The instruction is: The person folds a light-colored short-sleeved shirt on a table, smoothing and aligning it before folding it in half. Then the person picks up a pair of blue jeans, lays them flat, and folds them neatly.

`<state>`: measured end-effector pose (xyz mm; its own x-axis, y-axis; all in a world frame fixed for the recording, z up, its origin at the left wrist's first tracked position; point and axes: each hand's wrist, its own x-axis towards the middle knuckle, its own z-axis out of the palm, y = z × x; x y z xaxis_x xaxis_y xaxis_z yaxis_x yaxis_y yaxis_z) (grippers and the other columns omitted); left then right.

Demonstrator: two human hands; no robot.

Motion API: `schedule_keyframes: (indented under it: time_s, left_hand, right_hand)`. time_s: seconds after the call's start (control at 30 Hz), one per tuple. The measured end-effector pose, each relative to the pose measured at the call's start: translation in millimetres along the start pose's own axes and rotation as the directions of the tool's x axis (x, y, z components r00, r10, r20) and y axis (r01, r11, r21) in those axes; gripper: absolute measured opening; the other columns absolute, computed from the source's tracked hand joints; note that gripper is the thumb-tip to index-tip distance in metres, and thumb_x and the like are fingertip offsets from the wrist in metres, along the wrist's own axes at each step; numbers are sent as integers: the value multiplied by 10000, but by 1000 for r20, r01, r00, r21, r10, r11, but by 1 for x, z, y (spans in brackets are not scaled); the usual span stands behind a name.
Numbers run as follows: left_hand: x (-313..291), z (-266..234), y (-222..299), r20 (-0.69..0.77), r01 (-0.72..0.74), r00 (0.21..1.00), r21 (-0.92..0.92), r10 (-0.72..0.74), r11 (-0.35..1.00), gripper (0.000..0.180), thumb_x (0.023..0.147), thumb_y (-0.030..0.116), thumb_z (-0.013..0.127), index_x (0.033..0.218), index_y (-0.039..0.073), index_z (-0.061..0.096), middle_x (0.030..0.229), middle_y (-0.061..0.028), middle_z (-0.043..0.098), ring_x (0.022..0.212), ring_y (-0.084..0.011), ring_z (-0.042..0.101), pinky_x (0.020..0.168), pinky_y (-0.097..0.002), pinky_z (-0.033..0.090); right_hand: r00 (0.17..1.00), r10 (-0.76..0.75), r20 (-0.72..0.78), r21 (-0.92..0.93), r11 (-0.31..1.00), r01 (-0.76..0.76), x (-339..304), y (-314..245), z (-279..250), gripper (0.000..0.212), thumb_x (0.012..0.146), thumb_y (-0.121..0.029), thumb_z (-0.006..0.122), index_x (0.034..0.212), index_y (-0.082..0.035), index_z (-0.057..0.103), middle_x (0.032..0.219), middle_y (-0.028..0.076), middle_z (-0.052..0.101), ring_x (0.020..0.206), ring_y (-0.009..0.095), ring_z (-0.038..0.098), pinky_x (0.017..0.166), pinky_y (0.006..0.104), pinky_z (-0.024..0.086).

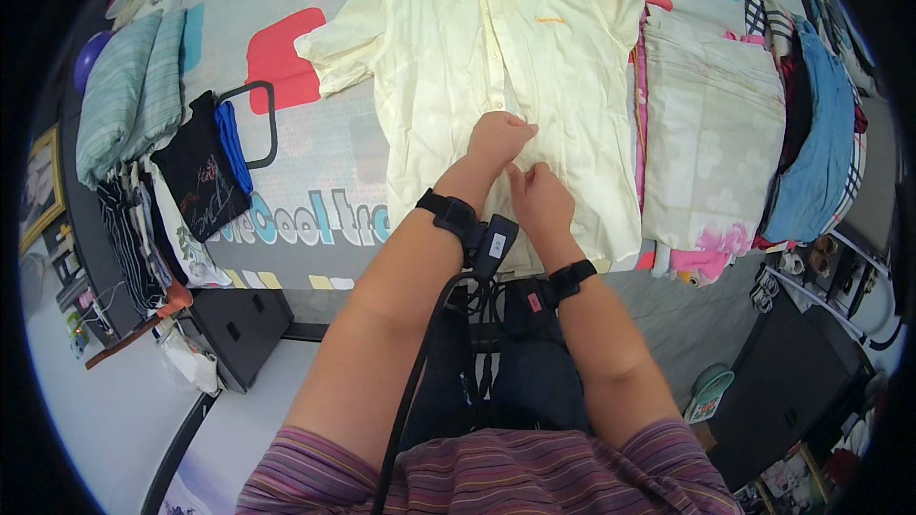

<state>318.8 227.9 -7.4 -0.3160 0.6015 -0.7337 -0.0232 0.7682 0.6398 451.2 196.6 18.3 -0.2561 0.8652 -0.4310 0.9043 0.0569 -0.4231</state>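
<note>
A pale yellow short-sleeved shirt (439,67) lies spread on the bed, front side up, its collar at the far end. Its button front runs down the middle, and a small orange mark sits on the chest. My left hand (503,137) is closed at the button front, below the middle of the shirt, fingertips pinched on the cloth. Just nearer and to the right, my right hand (544,200) is also closed, with thumb and forefinger pinching the shirt's front edge. The fingers hide the exact spot they grip. Both wrists wear black straps with small devices.
Left lie a black folded garment (200,172), a black-framed loop (272,129) and a striped light-green bundle (124,95). Right of the shirt are a folded pale floral cloth (711,124) and blue denim (811,133). A black cable (412,405) hangs beside my left arm.
</note>
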Motion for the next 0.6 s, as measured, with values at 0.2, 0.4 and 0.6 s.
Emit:
schedule_keyframes:
  time_s: [0.2, 0.4, 0.6]
  left_hand:
    - [-16, -8, 5, 15, -84, 996, -115, 86, 990, 178, 792, 193, 729, 846, 44, 647, 736, 1, 585, 662, -89, 512, 590, -260, 429]
    - [-8, -19, -1, -64, -83, 996, -316, 66, 945, 157, 771, 142, 705, 867, 39, 635, 768, -41, 607, 694, -147, 557, 632, -295, 459]
    - [-3, -5, -4, -313, -195, 885, 423, 345, 885, 348, 738, 282, 750, 926, 24, 611, 822, -141, 650, 788, -292, 641, 697, -379, 515]
  right_hand:
    - [991, -114, -74, 147, 981, 123, -16, 7, -1, 334, 849, -381, 683, 835, -57, 603, 684, 78, 606, 641, 263, 606, 583, 371, 465]
    - [994, -96, -61, 194, 975, 106, -14, 15, 3, 300, 849, -364, 669, 839, -72, 602, 740, 116, 632, 701, 331, 619, 610, 432, 474]
    - [997, -51, -52, 62, 997, 54, -3, 10, -2, 305, 859, -377, 658, 831, -78, 602, 762, 120, 641, 671, 325, 630, 579, 425, 474]
